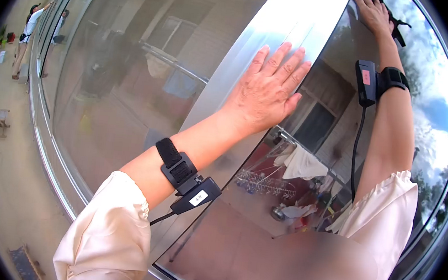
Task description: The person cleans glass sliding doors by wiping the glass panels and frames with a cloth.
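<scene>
My left hand lies flat, fingers spread, on a shiny silver metal strip between two glass panes, with nothing in its grasp. At the upper right, my right hand is raised high against the dark glass pane. A black cloth shows under and beside its fingers, with a loose end hanging down. The fingertips there are partly cut off by the view's edge. Each forearm wears a black strap with a small black box, the left box and the right box, and cables trail from both.
Another glass pane stands to the left. Reflections show hanging laundry, a window and sky. Far left, a person reaches toward the glass. A small wooden stool, a white bucket and a dark bench-like object stand on the ground.
</scene>
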